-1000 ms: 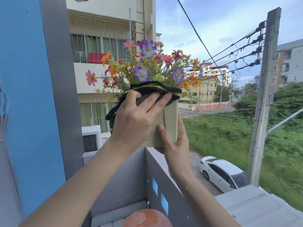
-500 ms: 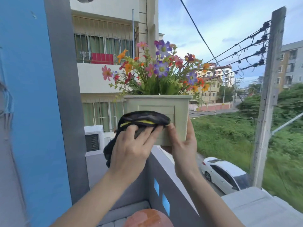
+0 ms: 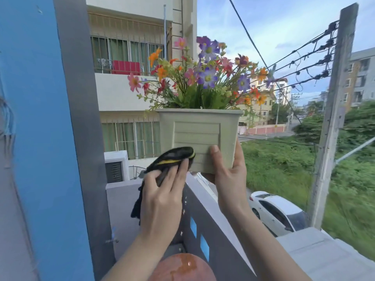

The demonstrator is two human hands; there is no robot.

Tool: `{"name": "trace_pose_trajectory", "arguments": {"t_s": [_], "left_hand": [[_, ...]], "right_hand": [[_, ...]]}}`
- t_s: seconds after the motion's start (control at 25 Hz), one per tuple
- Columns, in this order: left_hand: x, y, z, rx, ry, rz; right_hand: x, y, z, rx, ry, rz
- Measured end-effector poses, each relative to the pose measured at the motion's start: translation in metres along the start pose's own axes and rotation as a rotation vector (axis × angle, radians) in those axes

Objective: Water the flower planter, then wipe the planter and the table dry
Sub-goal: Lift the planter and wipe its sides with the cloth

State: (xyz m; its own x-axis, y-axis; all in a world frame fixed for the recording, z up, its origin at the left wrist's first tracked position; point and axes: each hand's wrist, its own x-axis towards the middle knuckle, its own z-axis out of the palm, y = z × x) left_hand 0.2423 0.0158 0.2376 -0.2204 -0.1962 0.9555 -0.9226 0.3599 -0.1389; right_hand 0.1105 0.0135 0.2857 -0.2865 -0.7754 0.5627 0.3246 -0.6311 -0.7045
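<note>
1. While the planter [image 3: 197,136] is held in mid-air at frame centre, above the balcony wall [image 3: 215,224], your right hand [image 3: 229,179] grips its lower right corner, thumb on the front panel.
2. Your left hand [image 3: 162,199] presses the dark cloth [image 3: 172,159] with flat fingers against the lower left of the front face.
3. Judge watering complete: droplets [image 3: 184,210] show below the planter.
4. Remaining: the other faces, then the round reddish surface [image 3: 182,268] at bottom centre, which is wet and is probably the table.
</note>
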Motion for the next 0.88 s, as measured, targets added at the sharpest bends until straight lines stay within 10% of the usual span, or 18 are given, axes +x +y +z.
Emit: {"name": "trace_pose_trajectory", "arguments": {"t_s": [0.68, 0.88], "left_hand": [[-0.055, 0.000, 0.032, -0.033, -0.037, 0.024], [-0.036, -0.007, -0.009, -0.121, 0.267, 0.064]], "right_hand": [[0.004, 0.000, 0.000, -0.050, 0.050, -0.010], [0.007, -0.005, -0.004, -0.077, 0.047, -0.024]]}}
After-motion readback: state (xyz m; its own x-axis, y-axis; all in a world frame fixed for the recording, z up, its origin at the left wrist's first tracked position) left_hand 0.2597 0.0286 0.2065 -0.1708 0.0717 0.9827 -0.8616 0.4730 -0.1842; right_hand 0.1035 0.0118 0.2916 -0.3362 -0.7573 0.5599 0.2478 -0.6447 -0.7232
